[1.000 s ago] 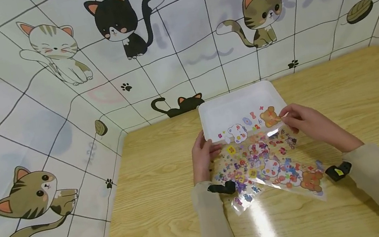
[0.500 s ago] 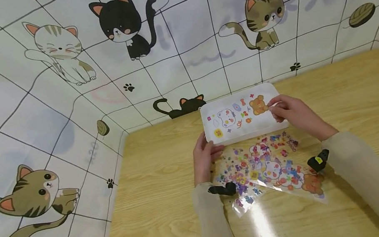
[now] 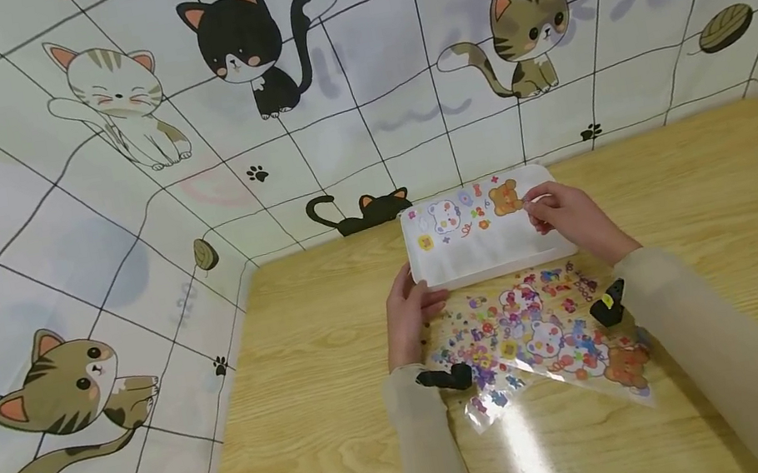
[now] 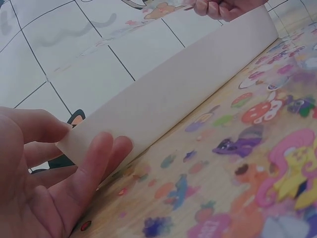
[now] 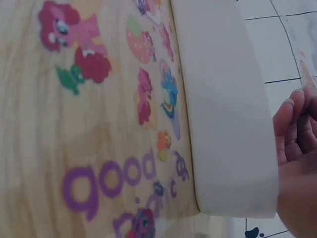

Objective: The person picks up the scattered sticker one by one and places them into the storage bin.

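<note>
A white rectangular box (image 3: 492, 254) lies near the wall in the head view. My left hand (image 3: 406, 320) grips its near left corner; in the left wrist view fingers and thumb stand on either side of the white wall (image 4: 173, 82). Over the box top my right hand (image 3: 569, 218) pinches the right edge of a clear sticker sheet (image 3: 505, 198), beside a brown bear. The left wrist view shows this sheet (image 4: 161, 11) raised above the box rim. In the right wrist view the fingers of my right hand (image 5: 299, 134) are bent beyond the box wall.
Clear sheets with many colourful stickers (image 3: 542, 339) lie overlapping on the wooden table (image 3: 305, 419), just in front of the box. A wall covering with cartoon cats (image 3: 239, 50) rises right behind the box. Black wrist cameras (image 3: 607, 304) sit on both wrists.
My right hand has moved away and slightly left with the clear sticker sheet, from the box's front edge to its far half. My left hand has stayed at the corner.
</note>
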Tool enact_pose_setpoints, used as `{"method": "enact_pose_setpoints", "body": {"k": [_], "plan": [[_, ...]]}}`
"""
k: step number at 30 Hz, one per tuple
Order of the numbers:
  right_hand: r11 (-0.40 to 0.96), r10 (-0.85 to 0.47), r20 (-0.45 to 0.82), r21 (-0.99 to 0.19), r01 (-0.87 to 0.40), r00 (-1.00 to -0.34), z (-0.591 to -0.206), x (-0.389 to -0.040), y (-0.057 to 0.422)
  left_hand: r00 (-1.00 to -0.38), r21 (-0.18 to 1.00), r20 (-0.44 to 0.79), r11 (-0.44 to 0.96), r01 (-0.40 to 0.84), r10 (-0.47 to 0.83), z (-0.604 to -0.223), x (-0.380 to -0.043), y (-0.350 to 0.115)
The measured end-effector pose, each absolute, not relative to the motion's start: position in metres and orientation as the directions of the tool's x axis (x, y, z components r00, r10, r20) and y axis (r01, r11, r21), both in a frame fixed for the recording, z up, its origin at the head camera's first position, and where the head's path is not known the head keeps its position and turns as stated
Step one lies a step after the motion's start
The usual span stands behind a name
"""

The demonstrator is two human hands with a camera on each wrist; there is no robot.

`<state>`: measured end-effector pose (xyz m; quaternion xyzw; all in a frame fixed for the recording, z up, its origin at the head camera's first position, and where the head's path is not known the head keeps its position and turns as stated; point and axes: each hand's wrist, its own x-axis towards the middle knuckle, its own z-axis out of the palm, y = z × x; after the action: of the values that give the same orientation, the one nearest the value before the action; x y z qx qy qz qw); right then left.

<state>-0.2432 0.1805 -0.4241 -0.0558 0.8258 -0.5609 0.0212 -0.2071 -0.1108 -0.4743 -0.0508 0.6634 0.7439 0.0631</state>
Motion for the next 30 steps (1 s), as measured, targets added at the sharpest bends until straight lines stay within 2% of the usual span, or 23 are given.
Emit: {"method": "enact_pose_setpoints", "body": {"k": [7,20,30], "plan": [[0.378,-0.069,0.009,-0.925,-0.035,-0.998,-0.424,-0.256,0.179,-0.982,0.975,-0.185,-0.118,-0.188,0.043,-0.46,-0.205,-0.108],[0.338,-0.052,-0.013,-0.941,-0.006,-0.999,-0.433,-0.259,0.178,-0.99,0.986,-0.138,-0.094,-0.139,0.012,-0.471,-0.205,-0.11],[0.372,-0.031,-0.065,-0.927,0.049,-0.997,-0.433,-0.259,0.178,-0.989,0.983,-0.143,-0.112,-0.146,0.036,-0.472,-0.204,-0.11]]}}
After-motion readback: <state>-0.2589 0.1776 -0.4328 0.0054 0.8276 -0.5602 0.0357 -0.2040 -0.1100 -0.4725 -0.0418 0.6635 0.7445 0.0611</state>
